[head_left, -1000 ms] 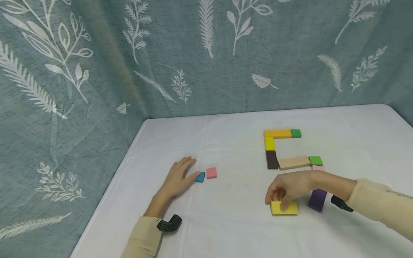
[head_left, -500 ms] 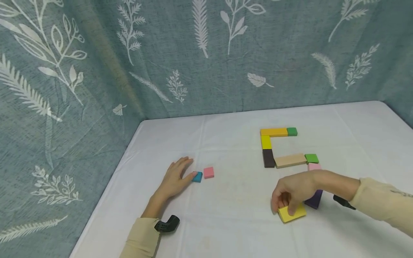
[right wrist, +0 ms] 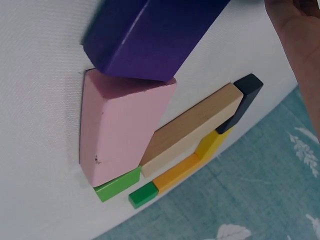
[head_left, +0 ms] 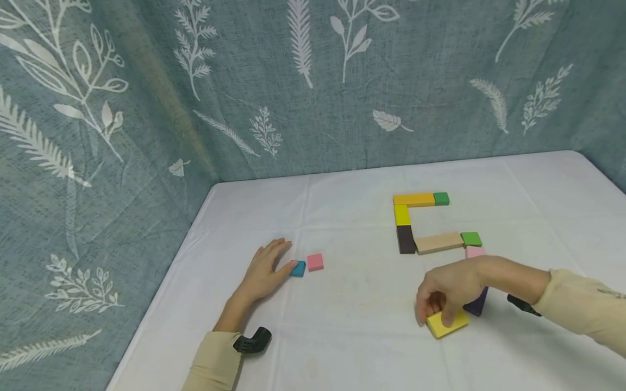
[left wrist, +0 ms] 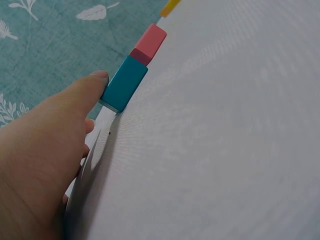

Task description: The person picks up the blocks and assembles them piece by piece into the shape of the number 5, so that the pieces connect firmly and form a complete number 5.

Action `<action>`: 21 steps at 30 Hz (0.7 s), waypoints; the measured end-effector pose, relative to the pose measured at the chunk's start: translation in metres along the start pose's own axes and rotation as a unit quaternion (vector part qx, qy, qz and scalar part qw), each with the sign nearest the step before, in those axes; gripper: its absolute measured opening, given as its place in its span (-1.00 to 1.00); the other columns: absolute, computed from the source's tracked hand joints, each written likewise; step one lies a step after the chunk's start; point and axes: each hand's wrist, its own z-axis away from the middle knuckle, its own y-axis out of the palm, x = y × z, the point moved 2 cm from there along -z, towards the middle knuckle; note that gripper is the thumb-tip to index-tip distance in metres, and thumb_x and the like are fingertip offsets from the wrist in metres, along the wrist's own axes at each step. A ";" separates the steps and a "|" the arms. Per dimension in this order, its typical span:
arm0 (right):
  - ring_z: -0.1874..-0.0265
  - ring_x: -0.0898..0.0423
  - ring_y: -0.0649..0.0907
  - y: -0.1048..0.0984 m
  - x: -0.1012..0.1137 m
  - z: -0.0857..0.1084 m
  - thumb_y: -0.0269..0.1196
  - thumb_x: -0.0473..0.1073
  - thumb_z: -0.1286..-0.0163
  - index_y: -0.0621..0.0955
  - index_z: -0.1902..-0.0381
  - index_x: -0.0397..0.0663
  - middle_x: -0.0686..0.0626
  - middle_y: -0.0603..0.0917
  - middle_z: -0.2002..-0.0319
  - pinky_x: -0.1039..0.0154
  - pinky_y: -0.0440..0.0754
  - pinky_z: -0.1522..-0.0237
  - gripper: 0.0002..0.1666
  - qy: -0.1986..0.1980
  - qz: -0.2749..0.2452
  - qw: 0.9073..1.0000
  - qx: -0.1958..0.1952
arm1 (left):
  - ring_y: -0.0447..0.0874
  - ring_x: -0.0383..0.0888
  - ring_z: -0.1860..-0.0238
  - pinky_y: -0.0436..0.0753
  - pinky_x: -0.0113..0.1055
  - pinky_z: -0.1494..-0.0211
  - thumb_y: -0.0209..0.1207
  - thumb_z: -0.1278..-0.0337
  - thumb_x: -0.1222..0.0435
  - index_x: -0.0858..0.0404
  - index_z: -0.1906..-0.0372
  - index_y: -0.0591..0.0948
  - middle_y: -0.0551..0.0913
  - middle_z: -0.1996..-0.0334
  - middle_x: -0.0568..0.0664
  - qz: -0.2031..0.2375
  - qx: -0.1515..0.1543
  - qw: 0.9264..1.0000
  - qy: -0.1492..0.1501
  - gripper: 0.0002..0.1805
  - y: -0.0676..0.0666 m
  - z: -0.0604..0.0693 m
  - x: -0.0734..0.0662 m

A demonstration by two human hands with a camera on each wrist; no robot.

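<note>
My right hand (head_left: 452,285) pinches a yellow block (head_left: 447,324) at the near end of a line of blocks, thumb on its near side. Just beyond it lies a purple block (right wrist: 145,42), partly hidden by the hand in the head view, with a light pink block (right wrist: 122,125) touching it. On the left, my left hand (head_left: 264,274) rests on the white table with its fingers spread. Its thumb touches a blue block (left wrist: 125,82), and a coral pink block (head_left: 315,262) lies beside that one.
Joined blocks continue the line: light green (head_left: 471,239), a long tan one (head_left: 439,243), black (head_left: 405,239), yellow (head_left: 402,215), orange (head_left: 413,200) and dark green (head_left: 441,199). A leaf-patterned curtain (head_left: 332,130) hangs behind the white table (head_left: 352,326).
My right hand has moved the yellow block right, towards the purple one, and turned it to a slant. The left hand has stayed by the blue block. The head view has shifted slightly.
</note>
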 end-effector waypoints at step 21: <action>0.32 0.34 0.48 -0.001 0.001 0.005 0.34 -0.41 -0.13 0.69 0.19 0.19 0.25 0.53 0.33 0.40 0.53 0.16 -0.62 0.011 0.024 1.000 0.010 | 0.16 0.16 -0.38 -0.07 0.12 -0.43 0.17 -0.23 0.10 0.33 -0.26 0.43 0.32 -0.31 0.26 -0.006 -0.004 1.000 -0.003 -0.42 0.000 0.000 0.000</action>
